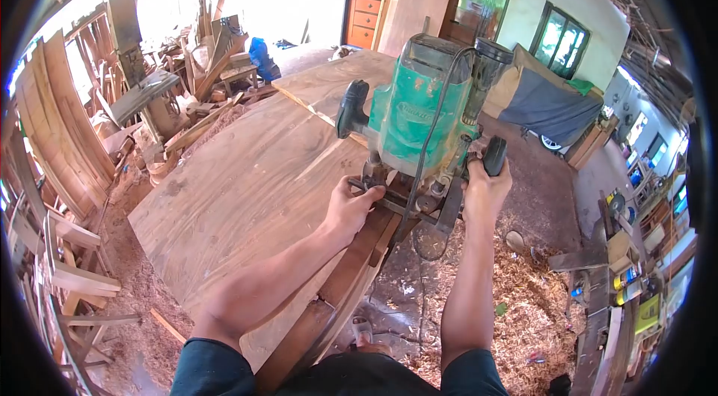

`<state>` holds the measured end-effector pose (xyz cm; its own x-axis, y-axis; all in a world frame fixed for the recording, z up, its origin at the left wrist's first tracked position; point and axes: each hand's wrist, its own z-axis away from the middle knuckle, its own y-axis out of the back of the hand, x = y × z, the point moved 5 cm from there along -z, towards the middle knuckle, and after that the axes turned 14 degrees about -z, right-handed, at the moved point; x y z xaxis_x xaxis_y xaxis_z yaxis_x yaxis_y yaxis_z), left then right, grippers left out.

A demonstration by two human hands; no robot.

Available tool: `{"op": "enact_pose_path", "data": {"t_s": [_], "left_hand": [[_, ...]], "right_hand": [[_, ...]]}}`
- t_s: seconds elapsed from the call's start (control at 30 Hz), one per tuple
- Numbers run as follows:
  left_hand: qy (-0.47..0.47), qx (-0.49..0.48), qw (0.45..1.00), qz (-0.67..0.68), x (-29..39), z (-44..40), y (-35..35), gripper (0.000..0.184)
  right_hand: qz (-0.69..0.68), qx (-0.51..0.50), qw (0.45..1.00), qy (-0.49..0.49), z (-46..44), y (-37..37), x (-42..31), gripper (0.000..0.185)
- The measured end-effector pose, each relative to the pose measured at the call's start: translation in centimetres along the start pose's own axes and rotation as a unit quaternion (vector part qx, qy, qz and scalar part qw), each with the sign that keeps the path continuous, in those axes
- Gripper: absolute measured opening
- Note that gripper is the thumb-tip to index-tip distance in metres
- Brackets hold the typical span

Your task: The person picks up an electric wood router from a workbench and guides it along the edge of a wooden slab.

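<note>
A green plunge router with black side handles stands upright on a narrow reddish-brown wooden piece near the middle of the view. My left hand is closed around a metal part low on the router's left side, fingers curled. On the other side, my right hand grips the router's base area just below the right black handle. A black cord hangs down the front of the router's body. Beneath the narrow piece lies a large wooden panel. The router's bit is hidden.
Wood shavings cover the floor at the lower right. Scrap wood is piled at the upper left. A cloth-covered vehicle stands at the back right. Tools and cans line the right side. The cord trails down near my foot.
</note>
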<state>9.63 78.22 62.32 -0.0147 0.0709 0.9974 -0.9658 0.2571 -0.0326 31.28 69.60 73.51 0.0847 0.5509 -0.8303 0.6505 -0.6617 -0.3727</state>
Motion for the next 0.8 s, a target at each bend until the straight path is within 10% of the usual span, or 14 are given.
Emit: {"op": "enact_pose_path", "data": {"t_s": [0.8], "left_hand": [[-0.005, 0.015, 1.0, -0.007, -0.4, 4.9, 2.4, 0.038]], "right_hand": [[0.018, -0.001, 1.0, -0.009, 5.1, 0.0, -3.3, 0.017]]}}
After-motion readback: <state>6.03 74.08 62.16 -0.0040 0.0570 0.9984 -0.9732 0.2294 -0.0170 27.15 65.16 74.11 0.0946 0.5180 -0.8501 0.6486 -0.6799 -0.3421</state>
